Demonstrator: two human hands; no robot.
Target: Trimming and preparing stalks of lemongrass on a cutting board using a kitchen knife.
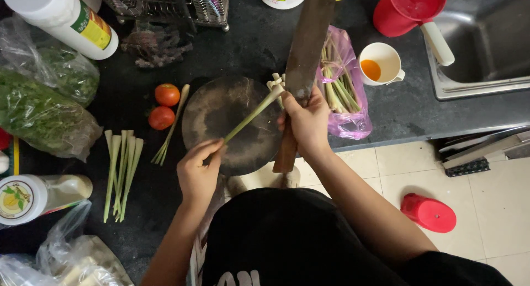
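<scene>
One head-worn camera looks steeply down, close over the dark counter and tiled floor.

Broad dark cleaver blade runs off the top edge, tip unseen; its wooden handle is mostly covered by the right hand. White plastic bottle with green-yellow label is cut at the top-left corner. Steel sink is cropped at the right edge.

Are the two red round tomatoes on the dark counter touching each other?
Apart. The head view shows a thin strip of dark counter between the upper tomato and the lower tomato.
</scene>
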